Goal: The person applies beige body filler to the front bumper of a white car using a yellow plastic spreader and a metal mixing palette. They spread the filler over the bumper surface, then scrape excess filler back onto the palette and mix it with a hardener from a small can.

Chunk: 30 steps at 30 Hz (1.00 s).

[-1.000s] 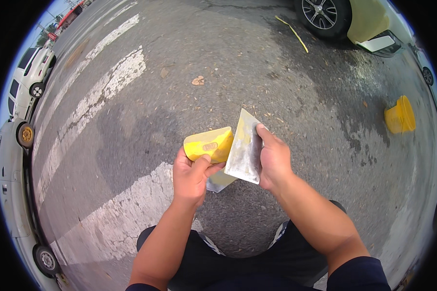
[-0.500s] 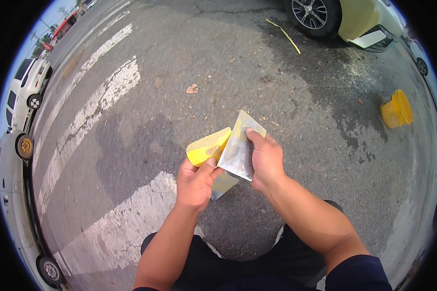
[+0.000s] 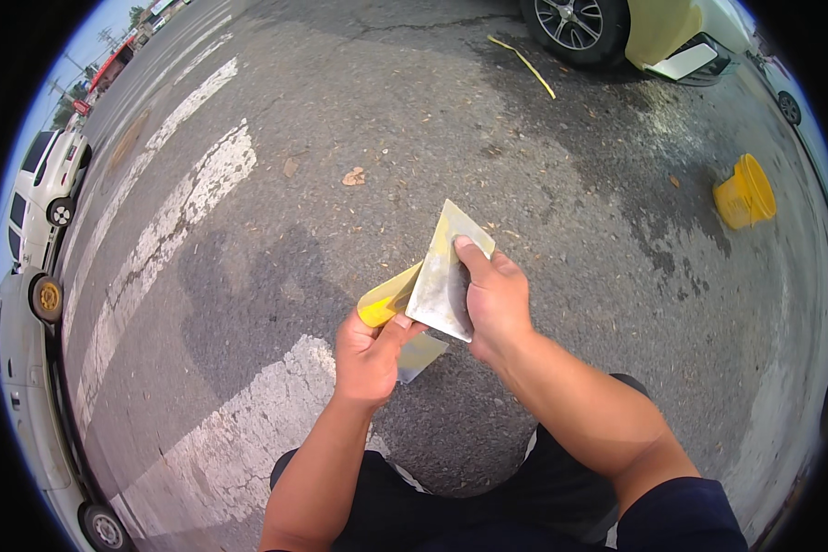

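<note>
Two flat pieces meet between your hands, above the asphalt: your left hand pinches the yellow blade between thumb and fingers, and your right hand grips the grey plate, which partly covers the blade in view. A third sheet shows below the plate, beside your left hand; whether you hold it, I cannot tell. Ahead to the right stand a yellow bucket and a car, with a yellow strip lying near its wheel.

Panel left of bucket
</note>
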Motion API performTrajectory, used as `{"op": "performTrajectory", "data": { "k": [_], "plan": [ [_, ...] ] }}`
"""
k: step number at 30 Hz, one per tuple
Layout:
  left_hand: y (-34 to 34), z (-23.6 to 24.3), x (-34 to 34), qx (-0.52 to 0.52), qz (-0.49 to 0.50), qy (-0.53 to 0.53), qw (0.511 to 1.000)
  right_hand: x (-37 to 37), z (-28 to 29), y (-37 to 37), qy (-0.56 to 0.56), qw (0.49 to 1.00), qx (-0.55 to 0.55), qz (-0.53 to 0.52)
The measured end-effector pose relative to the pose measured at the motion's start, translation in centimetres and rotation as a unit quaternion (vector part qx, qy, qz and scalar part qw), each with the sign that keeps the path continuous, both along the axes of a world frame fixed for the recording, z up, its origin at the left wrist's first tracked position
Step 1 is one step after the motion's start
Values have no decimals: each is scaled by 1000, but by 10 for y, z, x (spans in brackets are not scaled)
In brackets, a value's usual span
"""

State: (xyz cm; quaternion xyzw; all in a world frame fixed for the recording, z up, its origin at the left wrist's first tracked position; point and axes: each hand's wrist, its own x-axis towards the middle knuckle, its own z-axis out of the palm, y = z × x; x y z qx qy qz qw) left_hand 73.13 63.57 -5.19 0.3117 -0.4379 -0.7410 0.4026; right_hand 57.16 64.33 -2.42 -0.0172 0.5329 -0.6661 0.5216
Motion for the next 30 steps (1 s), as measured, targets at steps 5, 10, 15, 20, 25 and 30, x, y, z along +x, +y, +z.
{"op": "performTrajectory", "data": {
  "k": [5,10,15,20,25,30],
  "plan": [
    [-1,4,-2,1,66,12,998,2,2,0,-18,998,-53,-36],
    [-1,2,0,-13,52,-2,999,3,-3,-2,14,997,-71,-38],
    [-3,-1,6,-22,17,-15,1000,3,-7,-1,74,994,-81,-8],
    [-3,2,8,-9,31,13,999,5,-7,-2,73,991,-106,-33],
    [-5,4,10,-8,7,24,1000,1,-8,-2,125,987,-99,-5],
    [-7,5,14,-6,-2,28,1000,-1,-10,-2,149,983,-104,22]
  ]
}}
